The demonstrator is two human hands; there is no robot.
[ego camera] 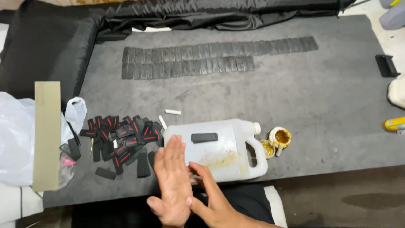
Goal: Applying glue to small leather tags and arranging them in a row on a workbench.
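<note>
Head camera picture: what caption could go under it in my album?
Two bare hands, left hand and right hand, press together over a white plastic jug lying beside a pile of black-and-red tabs.

Pretty even, flat overhead light with soft shadows, a glossy sheen on the black fabric (202, 12) at 12 o'clock, the white bag (14, 135) at 9 o'clock nearly blown out, and both hands motion-blurred (bottom centre).
</note>
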